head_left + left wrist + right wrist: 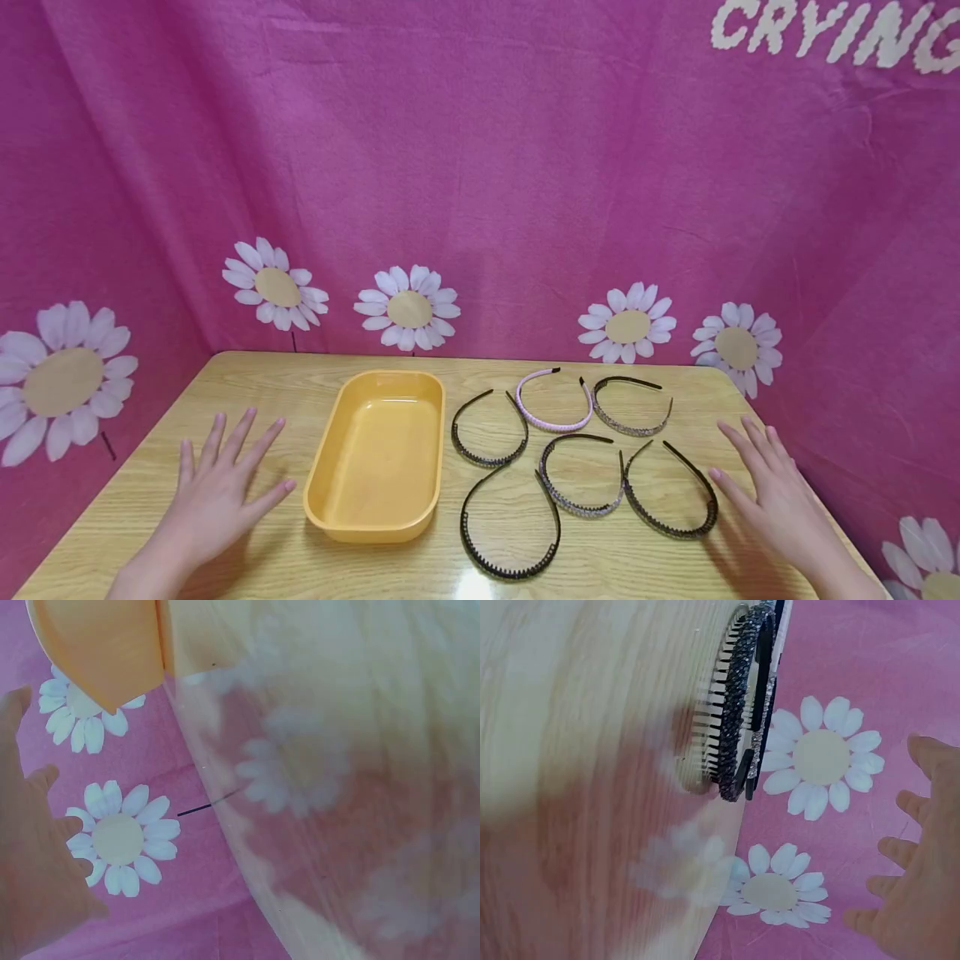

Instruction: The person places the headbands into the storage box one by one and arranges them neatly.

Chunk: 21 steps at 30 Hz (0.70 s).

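Observation:
My left hand (213,500) hovers with spread fingers to the left of a yellow plastic tray (375,533). On the far right, my right hand (783,504) is also spread and holds nothing, its thumb near a dark toothed headband (667,531). Several other headbands lie between the tray and that hand: a pink one (555,427), a black toothed one (517,574) in front, another dark one (487,461), and two with greyish glitter, one in the middle (588,509) and one at the back (637,432). The right wrist view shows a sparkly dark headband (735,697) edge-on.
Everything stands on a glossy wooden table (270,367). A pink cloth (480,167) printed with white daisies hangs behind it and along both sides.

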Each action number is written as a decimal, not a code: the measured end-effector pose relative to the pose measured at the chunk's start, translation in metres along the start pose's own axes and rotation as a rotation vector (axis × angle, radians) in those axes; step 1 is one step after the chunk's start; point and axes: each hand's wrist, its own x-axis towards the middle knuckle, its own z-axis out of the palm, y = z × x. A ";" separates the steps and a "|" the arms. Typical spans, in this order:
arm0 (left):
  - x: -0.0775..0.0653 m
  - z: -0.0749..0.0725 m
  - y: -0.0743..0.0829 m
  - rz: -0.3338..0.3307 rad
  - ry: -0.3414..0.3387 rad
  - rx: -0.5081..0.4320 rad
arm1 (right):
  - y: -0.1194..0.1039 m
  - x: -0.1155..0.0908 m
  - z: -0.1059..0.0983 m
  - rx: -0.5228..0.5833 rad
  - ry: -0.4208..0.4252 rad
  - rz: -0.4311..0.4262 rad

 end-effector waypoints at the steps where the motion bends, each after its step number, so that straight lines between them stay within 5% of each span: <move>1: 0.000 -0.001 0.000 -0.004 0.001 -0.002 | -0.001 0.001 0.000 -0.001 -0.001 -0.003; 12: 0.014 -0.009 0.009 -0.007 0.012 -0.063 | -0.030 0.012 -0.009 0.074 -0.012 -0.010; 21: 0.031 -0.010 0.019 -0.013 0.019 -0.225 | -0.070 0.026 -0.009 0.143 -0.009 -0.030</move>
